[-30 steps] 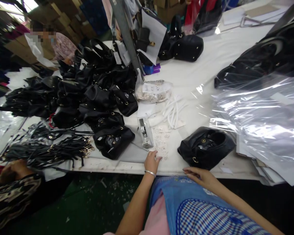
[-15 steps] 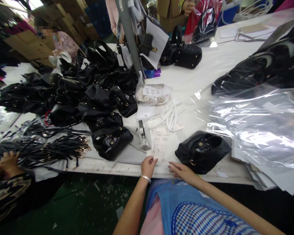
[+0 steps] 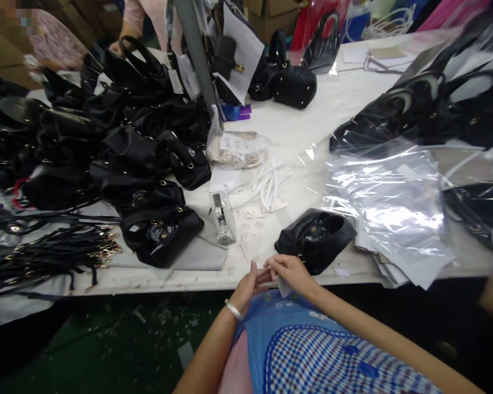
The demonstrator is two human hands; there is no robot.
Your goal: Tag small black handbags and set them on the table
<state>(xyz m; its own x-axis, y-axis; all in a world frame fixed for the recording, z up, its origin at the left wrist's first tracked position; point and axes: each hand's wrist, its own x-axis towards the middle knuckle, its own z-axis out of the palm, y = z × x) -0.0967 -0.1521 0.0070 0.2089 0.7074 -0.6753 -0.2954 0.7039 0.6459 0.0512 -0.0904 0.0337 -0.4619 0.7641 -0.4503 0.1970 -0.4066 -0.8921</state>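
Note:
My left hand [image 3: 246, 287] is at the table's front edge, with its thumb raised and fingers stretched towards my right hand. My right hand [image 3: 293, 275] meets it there, its thumb and fingers pinched together. A small pale, thin piece [image 3: 285, 288] shows beneath the right fingers; I cannot make out its kind. Just behind my right hand a black handbag [image 3: 314, 241] lies on the white table. Beyond my left hand stands a clear tape dispenser [image 3: 222, 219]. Small pale printed pieces [image 3: 248, 224] lie beside it.
Many black handbags [image 3: 135, 148] crowd the left side, with black straps [image 3: 66, 246] in front. White tubes [image 3: 269, 183] and a bagged bundle [image 3: 238, 149] lie mid-table. Clear plastic bags [image 3: 394, 197] cover the right. A grey post [image 3: 195, 54] rises at the back. Another person [image 3: 59, 38] is behind.
My hands have come together at the table edge; the right has moved left and closed into a pinch. The left has left the tabletop pieces. The view has shifted rightward.

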